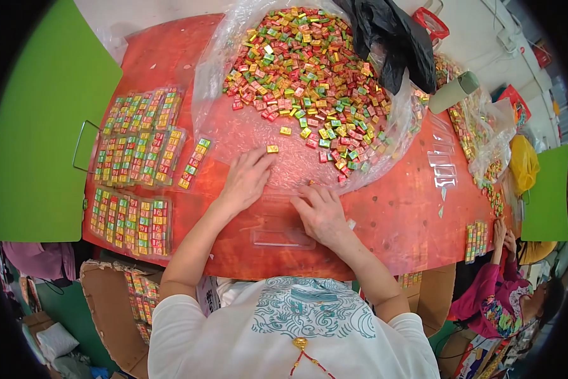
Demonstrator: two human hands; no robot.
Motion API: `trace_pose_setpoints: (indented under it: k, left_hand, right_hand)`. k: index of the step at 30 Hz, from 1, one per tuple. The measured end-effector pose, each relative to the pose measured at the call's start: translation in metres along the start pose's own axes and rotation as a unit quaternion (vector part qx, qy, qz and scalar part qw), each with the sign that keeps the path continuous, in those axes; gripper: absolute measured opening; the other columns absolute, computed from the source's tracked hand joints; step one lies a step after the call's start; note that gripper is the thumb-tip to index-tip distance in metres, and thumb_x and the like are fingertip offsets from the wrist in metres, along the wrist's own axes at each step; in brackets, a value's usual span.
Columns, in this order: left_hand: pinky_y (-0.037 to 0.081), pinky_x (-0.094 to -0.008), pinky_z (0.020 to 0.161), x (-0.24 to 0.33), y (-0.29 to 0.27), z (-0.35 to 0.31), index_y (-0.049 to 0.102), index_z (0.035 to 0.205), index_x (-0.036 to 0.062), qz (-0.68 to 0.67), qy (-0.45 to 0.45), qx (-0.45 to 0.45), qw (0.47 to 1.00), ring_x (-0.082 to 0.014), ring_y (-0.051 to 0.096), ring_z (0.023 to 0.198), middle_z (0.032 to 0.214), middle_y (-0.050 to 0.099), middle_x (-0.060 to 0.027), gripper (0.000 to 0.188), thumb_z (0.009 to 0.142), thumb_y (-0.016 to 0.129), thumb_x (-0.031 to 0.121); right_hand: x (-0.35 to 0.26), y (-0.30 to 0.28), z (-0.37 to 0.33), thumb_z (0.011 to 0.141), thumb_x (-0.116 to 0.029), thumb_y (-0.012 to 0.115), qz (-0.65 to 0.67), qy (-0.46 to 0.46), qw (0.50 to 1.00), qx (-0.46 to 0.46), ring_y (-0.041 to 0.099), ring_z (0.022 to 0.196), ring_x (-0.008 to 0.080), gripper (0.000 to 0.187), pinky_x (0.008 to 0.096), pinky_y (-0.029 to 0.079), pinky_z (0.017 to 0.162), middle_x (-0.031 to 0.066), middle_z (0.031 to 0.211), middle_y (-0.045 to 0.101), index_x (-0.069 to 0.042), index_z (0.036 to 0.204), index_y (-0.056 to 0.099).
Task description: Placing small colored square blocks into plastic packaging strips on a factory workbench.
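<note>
A large heap of small foil-wrapped blocks (309,69), gold, red and green, lies on a clear plastic sheet (246,136). My left hand (247,180) stretches over the sheet, fingers apart, its fingertips right against a single gold block (272,149). To its right, my right hand (324,216) has its fingers loosely bent and apart. A small dark reddish bit (310,182) shows at its fingertips; I cannot make out what it is. Between my forearms, near the table edge, sits a clear plastic tray (284,239).
Filled trays (132,221) stand in rows at the left, with one filled tray (195,163) apart. Clear trays (442,167) lie at the right. A black plastic bag (398,41) hangs over the heap. Another person's hands (500,237) work at the far right. A cardboard box (107,303) stands below.
</note>
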State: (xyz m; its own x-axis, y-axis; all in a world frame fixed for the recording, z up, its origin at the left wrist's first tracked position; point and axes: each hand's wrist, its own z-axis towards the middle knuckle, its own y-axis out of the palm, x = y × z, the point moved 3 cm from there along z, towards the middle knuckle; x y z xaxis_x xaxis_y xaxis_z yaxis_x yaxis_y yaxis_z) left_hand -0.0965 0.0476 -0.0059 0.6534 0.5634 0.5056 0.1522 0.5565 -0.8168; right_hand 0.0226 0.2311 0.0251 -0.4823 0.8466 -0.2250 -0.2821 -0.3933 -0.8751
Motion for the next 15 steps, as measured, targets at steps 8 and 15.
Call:
trace_pose_setpoints:
  k: [8, 15]
  left_hand:
    - [0.043, -0.0485, 0.094, -0.021, 0.003, 0.049, 0.063, 0.13, 0.0142, 0.117, -0.006, 0.007, 0.993, -0.0333, 0.055, 0.117, 0.127, 0.059, -0.0126, 0.04, 0.09, 0.065, 0.016]
    - [0.042, -0.0481, 0.096, -0.041, -0.001, 0.049, 0.062, 0.131, 0.0145, 0.072, -0.039, 0.027, 0.996, -0.0335, 0.054, 0.119, 0.131, 0.058, -0.0101, 0.04, 0.091, 0.064, 0.018]
  right_hand:
    - [0.026, 0.012, 0.026, 0.085, -0.013, 0.069, -0.051, 0.041, 0.998, -0.024, 0.058, 0.109, 0.0282, 0.03, 0.0437, 0.042, 0.096, 0.0104, 0.118, 0.061, -0.01, 0.115, 0.066]
    - [-0.009, 0.002, 0.027, 0.084, -0.025, 0.073, -0.013, 0.002, 0.997, -0.075, 0.056, 0.102, 0.0303, 0.033, 0.0457, 0.041, 0.092, 0.0111, 0.107, 0.058, -0.008, 0.111, 0.063]
